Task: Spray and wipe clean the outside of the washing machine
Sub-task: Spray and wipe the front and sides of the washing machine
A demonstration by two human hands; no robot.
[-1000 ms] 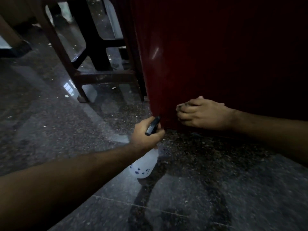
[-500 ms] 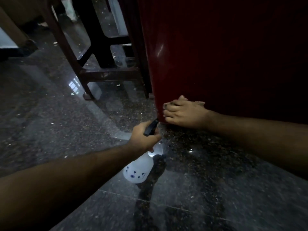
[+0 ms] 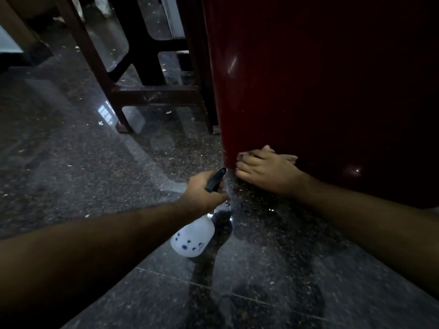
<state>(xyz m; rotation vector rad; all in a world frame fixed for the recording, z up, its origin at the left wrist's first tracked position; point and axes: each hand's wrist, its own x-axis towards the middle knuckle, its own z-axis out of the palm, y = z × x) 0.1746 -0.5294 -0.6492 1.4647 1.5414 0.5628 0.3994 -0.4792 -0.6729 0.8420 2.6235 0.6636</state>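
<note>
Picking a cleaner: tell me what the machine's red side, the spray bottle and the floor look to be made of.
Washing machine: glossy dark red panel, painted metal or plastic; it shows bright glints. Spray bottle: cloudy white plastic, black plastic nozzle. Floor: polished speckled stone, likely granite, with mirror-like reflections.

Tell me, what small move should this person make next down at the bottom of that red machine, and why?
Probably draw the right hand and its cloth back rightward along the washing machine. That hand is already pressed at the bottom left corner, and the left hand holds the spray bottle just beside it, nozzle toward that corner.
</note>
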